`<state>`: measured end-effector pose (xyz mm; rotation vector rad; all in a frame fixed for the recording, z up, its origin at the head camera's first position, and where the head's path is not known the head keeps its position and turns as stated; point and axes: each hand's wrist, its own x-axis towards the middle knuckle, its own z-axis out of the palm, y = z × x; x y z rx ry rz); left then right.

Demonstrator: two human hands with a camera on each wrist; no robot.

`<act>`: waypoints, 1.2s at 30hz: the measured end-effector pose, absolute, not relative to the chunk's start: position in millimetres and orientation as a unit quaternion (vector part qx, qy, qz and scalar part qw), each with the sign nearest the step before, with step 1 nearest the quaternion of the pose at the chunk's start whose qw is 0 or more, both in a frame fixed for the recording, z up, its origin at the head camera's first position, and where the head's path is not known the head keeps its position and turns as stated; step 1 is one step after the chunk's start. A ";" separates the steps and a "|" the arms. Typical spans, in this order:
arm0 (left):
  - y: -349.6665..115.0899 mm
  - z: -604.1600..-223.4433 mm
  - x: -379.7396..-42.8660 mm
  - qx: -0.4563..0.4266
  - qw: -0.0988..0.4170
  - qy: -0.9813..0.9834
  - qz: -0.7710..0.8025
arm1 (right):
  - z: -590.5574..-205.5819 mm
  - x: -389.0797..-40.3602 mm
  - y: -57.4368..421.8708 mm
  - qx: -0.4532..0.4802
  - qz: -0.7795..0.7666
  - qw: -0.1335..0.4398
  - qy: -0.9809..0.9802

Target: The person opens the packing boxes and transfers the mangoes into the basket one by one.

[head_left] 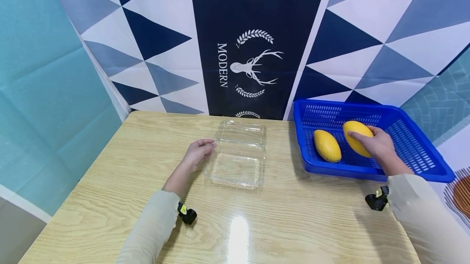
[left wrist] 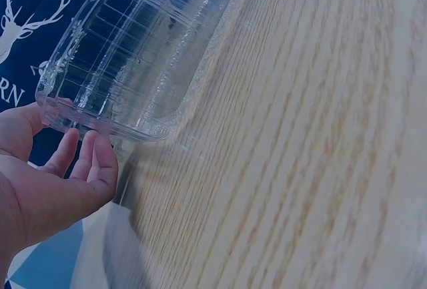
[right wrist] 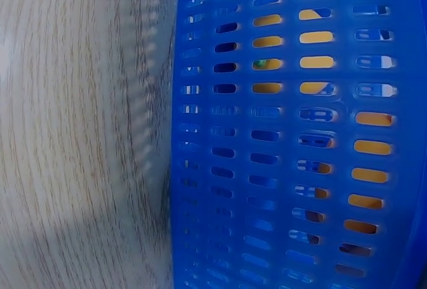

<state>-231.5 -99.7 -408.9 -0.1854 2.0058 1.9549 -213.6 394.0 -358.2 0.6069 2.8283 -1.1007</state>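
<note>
A clear plastic clamshell container [head_left: 235,166] lies opened out on the table, its lid toward the wall. At its left side, my left hand [head_left: 200,152] pinches the edge near the hinge; the left wrist view shows thumb and fingers [left wrist: 100,162] at the rim. My right hand [head_left: 380,143] grips a yellow mango [head_left: 357,137] inside the blue basket [head_left: 306,168]. Beside it, to the left, a second mango [head_left: 327,145] rests on the basket floor. From the right wrist, the basket wall [right wrist: 267,162] hides the hand; yellow shows through its slots.
The wooden table [head_left: 293,223] reaches back to a patterned wall cloth [head_left: 253,19]. The basket stands at the table's back right, its raised rim around the mangoes. A round striped mat [head_left: 460,194] shows at the far right.
</note>
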 end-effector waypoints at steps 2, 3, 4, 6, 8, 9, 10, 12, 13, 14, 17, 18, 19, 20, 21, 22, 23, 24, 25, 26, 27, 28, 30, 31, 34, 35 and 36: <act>-99.8 -408.9 -231.5 -0.065 0.167 0.703 0.689 | -358.5 -214.0 394.1 0.197 -0.356 0.024 0.913; -99.9 -409.4 -231.9 -0.065 0.167 0.702 0.689 | -358.7 -214.3 394.3 0.198 -0.356 0.024 0.913; -100.0 -409.8 -232.2 -0.065 0.167 0.702 0.690 | -358.9 -214.6 394.4 0.197 -0.356 0.024 0.913; -100.1 -410.9 -232.8 -0.063 0.167 0.700 0.691 | -359.2 -215.2 394.7 0.197 -0.355 0.025 0.914; -100.2 -411.2 -232.7 -0.061 0.168 0.700 0.691 | -359.4 -215.5 394.8 0.196 -0.354 0.025 0.914; -100.2 -411.3 -232.6 -0.061 0.169 0.699 0.692 | -359.5 -215.6 394.9 0.195 -0.353 0.025 0.915; -100.1 -411.4 -232.6 -0.060 0.169 0.699 0.693 | -359.5 -215.7 395.0 0.195 -0.353 0.025 0.915; -100.0 -411.5 -232.5 -0.060 0.170 0.698 0.693 | -359.5 -215.7 395.2 0.195 -0.352 0.025 0.915; -99.9 -411.7 -232.6 -0.061 0.170 0.697 0.694 | -359.5 -215.7 395.3 0.195 -0.352 0.025 0.915; -99.9 -411.9 -232.7 -0.061 0.170 0.696 0.695 | -359.6 -215.7 395.4 0.195 -0.352 0.026 0.915; -99.5 -412.0 -232.8 -0.062 0.171 0.695 0.696 | -359.8 -215.7 395.7 0.195 -0.352 0.027 0.915; -99.4 -411.8 -232.7 -0.062 0.171 0.695 0.696 | -359.9 -215.7 395.8 0.195 -0.351 0.027 0.915; -99.4 -411.6 -232.6 -0.062 0.171 0.694 0.696 | -360.1 -215.7 395.8 0.194 -0.351 0.027 0.916; -99.3 -411.4 -232.4 -0.062 0.171 0.695 0.696 | -360.2 -215.7 395.8 0.193 -0.351 0.026 0.916; -99.3 -411.2 -232.2 -0.062 0.171 0.695 0.696 | -360.4 -215.7 395.9 0.192 -0.350 0.026 0.916; -99.4 -410.9 -232.3 -0.063 0.171 0.695 0.696 | -360.5 -215.8 395.9 0.192 -0.350 0.026 0.916; -99.6 -410.9 -232.5 -0.064 0.171 0.695 0.696 | -360.6 -216.0 396.0 0.191 -0.349 0.026 0.917; -99.8 -411.4 -233.0 -0.064 0.171 0.695 0.695 | -360.7 -216.1 396.1 0.191 -0.349 0.026 0.917; -100.1 -412.3 -233.8 -0.064 0.171 0.696 0.695 | -360.8 -216.2 396.3 0.191 -0.349 0.027 0.917; -100.4 -413.6 -234.8 -0.065 0.171 0.696 0.694 | -361.0 -216.3 396.4 0.191 -0.349 0.027 0.917; -100.8 -415.5 -236.3 -0.065 0.172 0.696 0.694 | -361.1 -216.4 396.6 0.191 -0.349 0.028 0.917; -101.2 -418.0 -237.8 -0.065 0.172 0.696 0.694 | -361.3 -216.6 396.7 0.192 -0.349 0.028 0.917; -101.8 -423.7 -241.2 -0.065 0.172 0.696 0.694 | -361.6 -216.9 397.0 0.195 -0.351 0.029 0.916; -102.0 -426.5 -242.7 -0.066 0.172 0.696 0.694 | -361.8 -217.0 397.2 0.197 -0.351 0.029 0.915; -101.8 -433.2 -245.9 -0.069 0.168 0.696 0.695 | -362.5 -217.6 397.8 0.203 -0.353 0.029 0.913; -101.6 -434.5 -246.4 -0.070 0.166 0.696 0.695 | -362.6 -217.8 398.0 0.204 -0.353 0.029 0.913; -101.3 -435.5 -246.7 -0.071 0.164 0.696 0.695 | -362.8 -218.0 398.1 0.205 -0.352 0.029 0.913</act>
